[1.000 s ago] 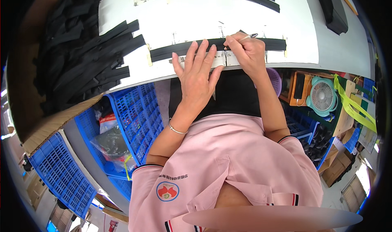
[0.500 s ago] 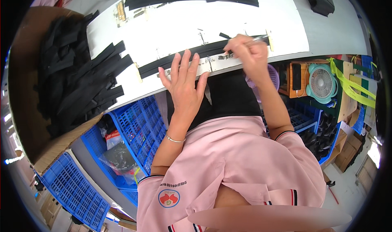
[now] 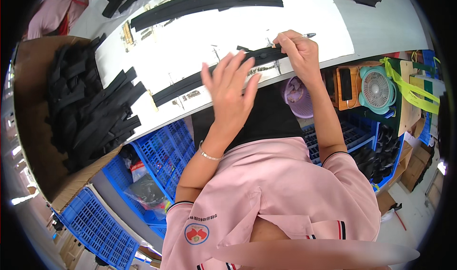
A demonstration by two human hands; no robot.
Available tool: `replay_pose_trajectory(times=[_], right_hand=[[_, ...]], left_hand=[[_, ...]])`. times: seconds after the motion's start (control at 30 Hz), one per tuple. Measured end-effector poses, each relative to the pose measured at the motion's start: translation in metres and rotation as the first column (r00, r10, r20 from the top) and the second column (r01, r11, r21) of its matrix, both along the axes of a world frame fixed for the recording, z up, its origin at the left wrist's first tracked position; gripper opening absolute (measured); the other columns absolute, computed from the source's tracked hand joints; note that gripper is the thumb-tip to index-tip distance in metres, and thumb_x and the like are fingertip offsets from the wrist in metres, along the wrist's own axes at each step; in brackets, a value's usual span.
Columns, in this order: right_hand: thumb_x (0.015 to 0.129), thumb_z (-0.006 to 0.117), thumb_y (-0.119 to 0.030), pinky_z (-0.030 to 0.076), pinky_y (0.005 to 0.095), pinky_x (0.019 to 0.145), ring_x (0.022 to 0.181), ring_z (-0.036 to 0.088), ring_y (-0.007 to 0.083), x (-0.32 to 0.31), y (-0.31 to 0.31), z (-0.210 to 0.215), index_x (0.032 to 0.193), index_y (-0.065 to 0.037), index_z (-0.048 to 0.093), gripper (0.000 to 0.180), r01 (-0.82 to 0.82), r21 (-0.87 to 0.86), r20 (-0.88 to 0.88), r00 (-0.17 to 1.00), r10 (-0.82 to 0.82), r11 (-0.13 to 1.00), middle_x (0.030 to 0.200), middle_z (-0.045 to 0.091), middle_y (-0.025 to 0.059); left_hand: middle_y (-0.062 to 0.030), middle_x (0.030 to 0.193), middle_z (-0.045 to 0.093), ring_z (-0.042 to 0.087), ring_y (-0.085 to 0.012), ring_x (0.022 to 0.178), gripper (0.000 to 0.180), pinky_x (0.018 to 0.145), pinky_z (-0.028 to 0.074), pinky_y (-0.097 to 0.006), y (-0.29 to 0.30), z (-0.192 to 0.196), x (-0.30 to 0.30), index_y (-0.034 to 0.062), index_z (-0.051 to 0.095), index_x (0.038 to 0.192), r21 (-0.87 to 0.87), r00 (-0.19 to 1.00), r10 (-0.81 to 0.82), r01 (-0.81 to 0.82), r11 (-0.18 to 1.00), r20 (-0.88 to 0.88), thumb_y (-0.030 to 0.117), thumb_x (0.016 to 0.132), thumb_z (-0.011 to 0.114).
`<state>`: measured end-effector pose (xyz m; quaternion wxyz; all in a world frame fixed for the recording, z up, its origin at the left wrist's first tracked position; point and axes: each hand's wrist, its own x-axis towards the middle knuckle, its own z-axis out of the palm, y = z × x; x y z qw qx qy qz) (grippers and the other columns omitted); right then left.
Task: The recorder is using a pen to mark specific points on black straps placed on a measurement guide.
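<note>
While the left hand point(image 3: 231, 87) hovers spread wide, one black strip point(image 3: 214, 75) lies on the surface point(image 3: 190, 37).
The right hand point(image 3: 297, 51) grips one pen point(image 3: 304, 35), pressing the strip's end.

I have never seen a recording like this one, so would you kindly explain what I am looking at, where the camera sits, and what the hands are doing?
There is no machine here: a person in a pink shirt works with two bare hands. The picture comes from a wide fisheye camera worn on the person's head, looking down, which is why straight edges bend near the rim. The left hand is raised with fingers spread above the edge of the white worktable. The right hand holds a pen and rests on the end of a long black strip lying across the table. More black strips lie farther back, and a cardboard box to the left is piled with loose black strips. Below the table are blue plastic crates, a lilac basket and a small green fan.
</note>
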<state>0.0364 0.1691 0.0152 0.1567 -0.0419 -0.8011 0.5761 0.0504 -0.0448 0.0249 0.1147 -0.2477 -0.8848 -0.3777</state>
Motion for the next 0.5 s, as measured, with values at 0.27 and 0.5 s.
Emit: replay_pose_trajectory(times=[0.27, 0.5], right_hand=[[0.099, 0.067, -0.012, 0.047, 0.0254, 0.058, 0.063, 0.060, 0.0088, -0.003, -0.001, -0.009, 0.090, 0.004, 0.074, 0.020, -0.007, 0.045, -0.051, 0.999, 0.009, 0.999, 0.079, 0.073, 0.0064], [0.096, 0.069, -0.011, 0.047, 0.0265, 0.055, 0.061, 0.063, 0.0121, -0.001, 0.000, -0.004, 0.085, 0.005, 0.073, 0.020, 0.010, 0.116, -0.083, 0.997, 0.000, 0.993, 0.080, 0.075, 0.0087]], left_hand=[[-0.0028, 0.115, 0.073, 0.063, -0.0239, 0.114, 0.013, 0.117, 0.028, -0.053, 0.048, -0.014, -0.026, 0.0090, 0.077, 0.098, 0.052, 0.999, 0.002, 0.000, 0.999, -0.042, 0.010, 0.085, 0.078], [-0.0024, 0.114, 0.073, 0.063, -0.0234, 0.113, 0.013, 0.116, 0.029, -0.053, 0.050, -0.015, -0.026, 0.0096, 0.076, 0.096, 0.031, 0.998, 0.013, -0.012, 0.999, -0.056, 0.010, 0.084, 0.079]])
